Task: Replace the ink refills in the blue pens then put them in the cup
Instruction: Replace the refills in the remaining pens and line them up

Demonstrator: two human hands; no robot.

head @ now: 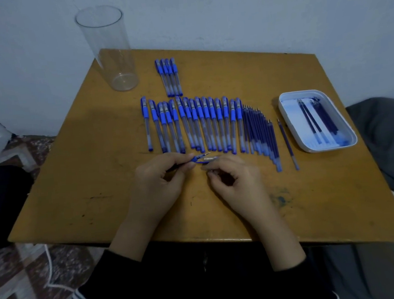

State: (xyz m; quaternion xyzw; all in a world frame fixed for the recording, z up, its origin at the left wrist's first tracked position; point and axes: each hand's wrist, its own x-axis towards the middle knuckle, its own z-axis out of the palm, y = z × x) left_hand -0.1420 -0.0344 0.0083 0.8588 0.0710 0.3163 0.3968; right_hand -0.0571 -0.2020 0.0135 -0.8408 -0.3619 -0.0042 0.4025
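Note:
My left hand (157, 176) grips a blue pen (198, 159) near its tip end, with the point showing to the right. My right hand (231, 175) pinches a small silvery pen part (209, 159) right beside that tip. Both hands hover low over the table's middle. A long row of capped blue pens (194, 123) lies behind the hands, and a smaller group of several pens (168, 77) lies farther back. Loose blue refills (260, 132) lie at the row's right end, one refill (288, 144) apart. A tall clear cup (110, 50) stands at the back left.
A white tray (291, 127) at the right holds several refills. The wooden table (87, 181) has a blue ink stain near the front right. A wall stands close behind; dark cloth lies to the right, patterned rug to the left.

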